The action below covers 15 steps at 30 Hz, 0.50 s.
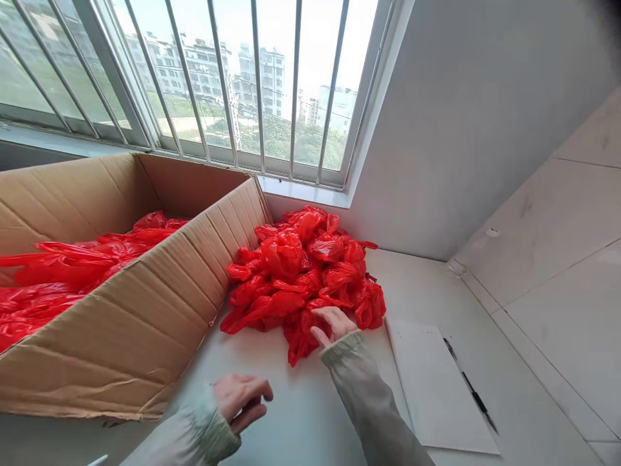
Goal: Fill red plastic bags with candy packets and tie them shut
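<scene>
Left hand hangs half-curled, empty; right hand, loosely bent, grip unclear, overlaps glossy, crumpled red bags.

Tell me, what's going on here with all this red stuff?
Someone is handling a heap of red plastic bags on a white tabletop. The right hand is at the heap's front edge; I can't tell whether it grips a bag. The left hand is off the heap, fingers curled, nothing visible in it. More red bags lie in the cardboard box on the left.
</scene>
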Each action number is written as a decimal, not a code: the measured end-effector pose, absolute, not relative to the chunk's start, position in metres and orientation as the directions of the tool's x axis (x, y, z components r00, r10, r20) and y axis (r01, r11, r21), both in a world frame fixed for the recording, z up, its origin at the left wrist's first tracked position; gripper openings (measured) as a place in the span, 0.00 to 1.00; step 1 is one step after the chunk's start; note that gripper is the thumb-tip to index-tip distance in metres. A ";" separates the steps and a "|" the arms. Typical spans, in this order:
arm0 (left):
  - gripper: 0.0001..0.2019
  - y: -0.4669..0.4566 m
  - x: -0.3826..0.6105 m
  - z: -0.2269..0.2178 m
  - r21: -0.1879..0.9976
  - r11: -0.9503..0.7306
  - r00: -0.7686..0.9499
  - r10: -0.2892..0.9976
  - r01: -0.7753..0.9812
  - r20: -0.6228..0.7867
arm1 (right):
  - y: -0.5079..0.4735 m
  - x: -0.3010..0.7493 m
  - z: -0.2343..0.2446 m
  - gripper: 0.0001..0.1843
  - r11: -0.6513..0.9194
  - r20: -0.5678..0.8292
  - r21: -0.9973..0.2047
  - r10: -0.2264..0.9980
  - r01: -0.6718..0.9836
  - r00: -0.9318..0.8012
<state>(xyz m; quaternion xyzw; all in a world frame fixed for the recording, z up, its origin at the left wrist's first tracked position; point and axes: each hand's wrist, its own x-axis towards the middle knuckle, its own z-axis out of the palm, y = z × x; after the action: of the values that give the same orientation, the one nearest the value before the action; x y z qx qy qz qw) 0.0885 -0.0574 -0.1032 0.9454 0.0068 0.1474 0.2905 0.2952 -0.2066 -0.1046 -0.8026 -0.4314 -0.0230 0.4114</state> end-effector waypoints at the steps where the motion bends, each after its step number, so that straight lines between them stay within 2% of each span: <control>1: 0.07 -0.054 0.103 -0.102 0.547 -0.833 0.954 0.091 -0.084 0.285 | -0.189 0.298 -0.102 0.16 -0.303 0.408 -0.622 0.662 0.722 0.629; 4: 0.11 -0.047 0.138 -0.100 0.533 -0.835 0.949 0.046 -0.135 0.312 | -0.168 0.296 -0.103 0.20 -0.355 0.434 -0.588 0.620 0.727 0.654; 8: 0.12 -0.045 0.158 -0.102 0.535 -0.824 0.946 -0.004 -0.187 0.325 | -0.196 0.282 -0.116 0.13 -0.395 0.433 -0.606 0.565 0.691 0.703; 12: 0.13 -0.049 0.166 -0.108 0.571 -0.785 0.938 -0.035 -0.239 0.344 | -0.236 0.264 -0.128 0.04 -0.364 0.422 -0.677 0.521 0.640 0.742; 13: 0.14 -0.053 0.168 -0.111 0.584 -0.770 0.937 -0.047 -0.255 0.347 | -0.243 0.259 -0.130 0.04 -0.356 0.415 -0.697 0.507 0.622 0.755; 15: 0.23 -0.063 0.172 -0.116 0.607 -0.743 0.935 -0.072 -0.283 0.347 | -0.252 0.249 -0.133 0.06 -0.351 0.397 -0.732 0.477 0.584 0.785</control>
<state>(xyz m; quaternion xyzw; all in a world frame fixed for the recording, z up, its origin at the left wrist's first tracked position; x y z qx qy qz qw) 0.1716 -0.0625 -0.1160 0.9210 -0.0963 0.1525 0.3453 0.2493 -0.2522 -0.1335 -0.8199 -0.3233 -0.0570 0.4691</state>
